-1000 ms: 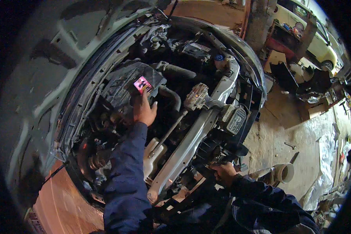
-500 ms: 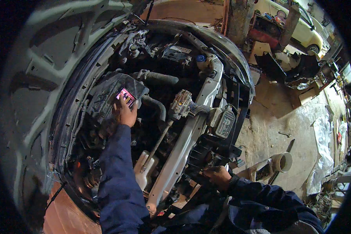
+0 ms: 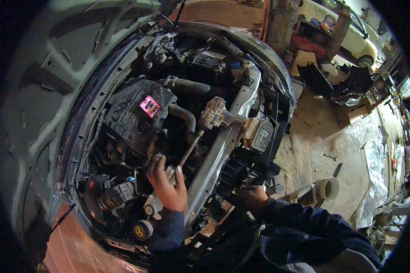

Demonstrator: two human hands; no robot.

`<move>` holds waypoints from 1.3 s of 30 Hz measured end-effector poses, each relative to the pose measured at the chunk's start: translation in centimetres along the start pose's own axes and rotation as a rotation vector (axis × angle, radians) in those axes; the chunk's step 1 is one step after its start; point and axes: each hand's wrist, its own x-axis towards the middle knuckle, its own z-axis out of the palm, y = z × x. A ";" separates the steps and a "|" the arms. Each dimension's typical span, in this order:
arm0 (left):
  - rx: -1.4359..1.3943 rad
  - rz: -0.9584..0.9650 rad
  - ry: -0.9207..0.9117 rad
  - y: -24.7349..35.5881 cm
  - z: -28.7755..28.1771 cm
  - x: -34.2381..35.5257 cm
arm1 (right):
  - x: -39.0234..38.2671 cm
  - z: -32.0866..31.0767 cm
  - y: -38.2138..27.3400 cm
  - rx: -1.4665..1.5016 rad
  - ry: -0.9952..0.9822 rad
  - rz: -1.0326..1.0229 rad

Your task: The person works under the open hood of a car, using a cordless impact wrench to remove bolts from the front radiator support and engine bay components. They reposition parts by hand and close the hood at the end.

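Observation:
My left hand (image 3: 169,187) is over the engine bay, fingers apart and holding nothing. It is beside the lower end of a long extension bar (image 3: 191,148), above a pale plastic reservoir (image 3: 153,200). That bar is on a cordless impact wrench (image 3: 212,113), which lies across the silver front crossmember (image 3: 214,168) with its battery (image 3: 262,136) toward the front. A phone with a lit pink screen (image 3: 151,106) lies on the black engine cover (image 3: 132,107). At the black front panel, my right hand (image 3: 254,196) has its fingers curled; what they hold is hidden.
The raised hood (image 3: 41,104) fills the left side. Right of the car, a pale cylindrical piece (image 3: 329,189), a small wrench (image 3: 330,157) and clear plastic sheeting (image 3: 373,182) lie on the floor. Black car parts (image 3: 319,79) and another car (image 3: 357,32) are farther back.
My left hand has left the phone screen and drawn back toward me, beside the extension bar. The phone stays on the engine cover. My right hand has barely moved.

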 end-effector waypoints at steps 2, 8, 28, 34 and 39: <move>-0.020 0.033 -0.061 1.3 0.3 -2.9 | 0.1 -0.4 -0.1 -0.066 0.031 0.298; -0.046 0.160 -0.215 2.8 3.6 -8.4 | -0.2 0.0 -2.1 -0.178 0.035 0.168; 0.094 0.262 -0.137 2.7 7.2 -9.4 | -1.0 -0.2 -5.7 -0.170 -0.060 0.049; 0.104 0.262 -0.131 2.7 7.2 -9.4 | -1.4 0.2 -6.5 -0.148 -0.032 0.200; 0.112 0.251 -0.149 2.4 7.4 -9.7 | -1.0 -0.1 -5.4 -0.286 -0.091 0.086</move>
